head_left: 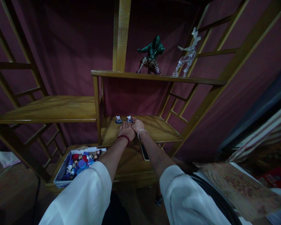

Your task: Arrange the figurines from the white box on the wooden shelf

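Note:
Two small figurines with white heads and dark round bases stand side by side on the middle wooden shelf. My right hand, with a silver bangle at its wrist, has its fingers curled against the side of the right figurine. Beside it, my left hand, wearing a red bead bracelet, lies low over the shelf with fingers stretched forward, just in front of that figurine. Its fingertips are partly hard to make out. The left figurine stands apart from both hands.
A white box full of small colourful figures sits on the lower shelf at left. A phone lies below my right forearm. On the upper shelf stand a green hooded statue and a clear deer figure. A wooden post borders the compartment.

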A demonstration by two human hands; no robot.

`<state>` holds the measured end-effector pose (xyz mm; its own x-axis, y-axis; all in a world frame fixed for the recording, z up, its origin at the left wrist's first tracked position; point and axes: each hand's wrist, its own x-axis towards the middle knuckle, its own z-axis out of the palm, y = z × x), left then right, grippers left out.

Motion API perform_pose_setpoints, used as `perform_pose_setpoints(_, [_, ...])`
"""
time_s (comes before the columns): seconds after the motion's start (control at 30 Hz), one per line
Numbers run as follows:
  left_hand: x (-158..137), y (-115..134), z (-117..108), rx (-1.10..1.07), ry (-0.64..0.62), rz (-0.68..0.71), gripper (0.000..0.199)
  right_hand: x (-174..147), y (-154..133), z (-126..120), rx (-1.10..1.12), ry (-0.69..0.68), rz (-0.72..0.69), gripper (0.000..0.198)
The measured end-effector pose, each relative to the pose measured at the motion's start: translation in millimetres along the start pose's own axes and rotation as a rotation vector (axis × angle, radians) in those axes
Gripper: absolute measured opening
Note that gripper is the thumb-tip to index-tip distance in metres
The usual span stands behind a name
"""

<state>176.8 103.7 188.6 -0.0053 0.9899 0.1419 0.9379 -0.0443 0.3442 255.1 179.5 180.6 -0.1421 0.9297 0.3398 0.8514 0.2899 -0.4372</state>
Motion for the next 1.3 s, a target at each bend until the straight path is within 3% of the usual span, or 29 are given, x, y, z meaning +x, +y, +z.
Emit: perform_pose_setpoints(1.3, [-0.9,-0.3,0.8,0.024,0.015,0.010,0.054,-0.2,-0.6,-0.8,0.054,0.009,0.012,0.034])
